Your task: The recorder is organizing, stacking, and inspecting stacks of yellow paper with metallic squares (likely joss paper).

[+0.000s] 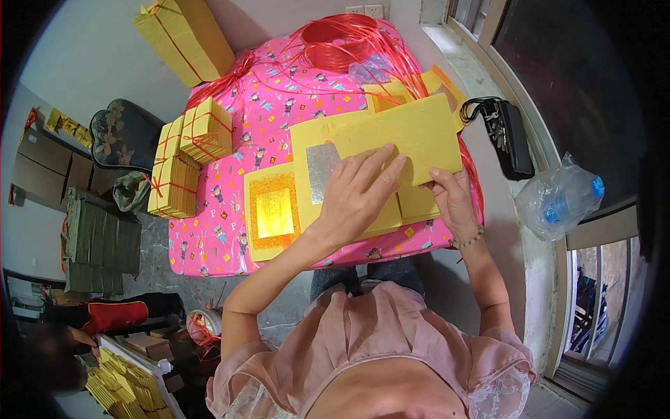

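Note:
Over a pink patterned table lies a stack of yellow joss paper (303, 150), its top sheet bearing a silver foil square. Across it slants another yellow paper sheet (426, 126). My left hand (359, 185) rests on the lower left part of that sheet, fingers stretched out and slightly spread. At the near edge, my right hand (450, 199) pinches the same sheet between thumb and fingers. Left of the stack is a sheet with a gold foil square (276, 213) framed in orange. More yellow paper (391, 96) shows beyond the sheet; how many layers are underneath is hidden.
Tied yellow bundles (206, 133) stand at the table's left, a tall one (185, 42) behind. Red plastic strands (338, 42) trail across the far side. A black pouch with keys (506, 136) and a bagged bottle (558, 199) line the right ledge. Another person works lower left.

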Action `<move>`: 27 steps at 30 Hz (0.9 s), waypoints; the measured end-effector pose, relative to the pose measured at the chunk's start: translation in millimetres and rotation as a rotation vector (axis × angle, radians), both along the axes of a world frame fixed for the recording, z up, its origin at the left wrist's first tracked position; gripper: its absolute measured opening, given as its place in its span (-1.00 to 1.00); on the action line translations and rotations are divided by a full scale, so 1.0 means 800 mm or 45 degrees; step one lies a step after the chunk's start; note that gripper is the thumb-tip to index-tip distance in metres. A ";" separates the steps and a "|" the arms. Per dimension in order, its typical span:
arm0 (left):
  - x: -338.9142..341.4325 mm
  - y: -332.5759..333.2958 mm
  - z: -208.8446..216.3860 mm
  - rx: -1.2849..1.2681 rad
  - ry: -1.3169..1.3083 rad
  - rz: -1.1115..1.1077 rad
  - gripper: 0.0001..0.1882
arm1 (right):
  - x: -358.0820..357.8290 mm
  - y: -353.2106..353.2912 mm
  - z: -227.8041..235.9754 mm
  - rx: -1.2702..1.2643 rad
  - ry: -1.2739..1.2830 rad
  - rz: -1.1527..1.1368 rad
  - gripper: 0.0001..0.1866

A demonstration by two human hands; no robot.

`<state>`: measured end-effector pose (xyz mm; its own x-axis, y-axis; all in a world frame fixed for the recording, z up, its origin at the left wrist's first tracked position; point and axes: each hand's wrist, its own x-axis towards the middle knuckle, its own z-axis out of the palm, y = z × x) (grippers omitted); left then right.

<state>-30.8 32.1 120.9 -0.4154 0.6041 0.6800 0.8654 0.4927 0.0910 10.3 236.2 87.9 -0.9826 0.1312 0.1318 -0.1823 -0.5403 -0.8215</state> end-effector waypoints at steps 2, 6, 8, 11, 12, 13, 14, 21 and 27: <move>-0.007 0.003 0.007 0.124 0.022 -0.074 -0.40 | 0.005 0.009 -0.001 0.003 0.003 -0.029 -0.69; -0.023 0.012 0.031 0.226 0.035 0.071 -0.36 | 0.015 0.034 0.001 0.085 0.086 -0.033 -0.64; -0.031 0.018 0.043 0.255 -0.129 -0.021 -0.35 | 0.020 0.043 0.002 0.098 0.069 -0.060 -0.63; -0.042 0.036 0.051 0.311 -0.508 -0.186 -0.37 | 0.026 0.054 0.001 0.117 0.059 -0.120 -0.62; -0.046 0.042 0.052 0.333 -0.747 -0.281 -0.42 | 0.028 0.059 0.000 0.132 0.049 -0.138 -0.63; -0.050 0.048 0.051 0.350 -0.985 -0.375 -0.46 | 0.029 0.063 0.000 0.134 0.045 -0.155 -0.63; -0.054 0.055 0.050 0.346 -0.990 -0.386 -0.46 | 0.030 0.067 -0.002 0.201 0.039 -0.144 -0.63; -0.062 0.077 0.052 0.050 -1.369 -0.515 -0.73 | 0.045 0.089 -0.008 0.571 0.074 -0.225 -0.64; -0.052 0.086 0.040 0.197 -1.176 -0.450 -0.78 | 0.041 0.085 -0.013 0.543 0.105 -0.437 -0.68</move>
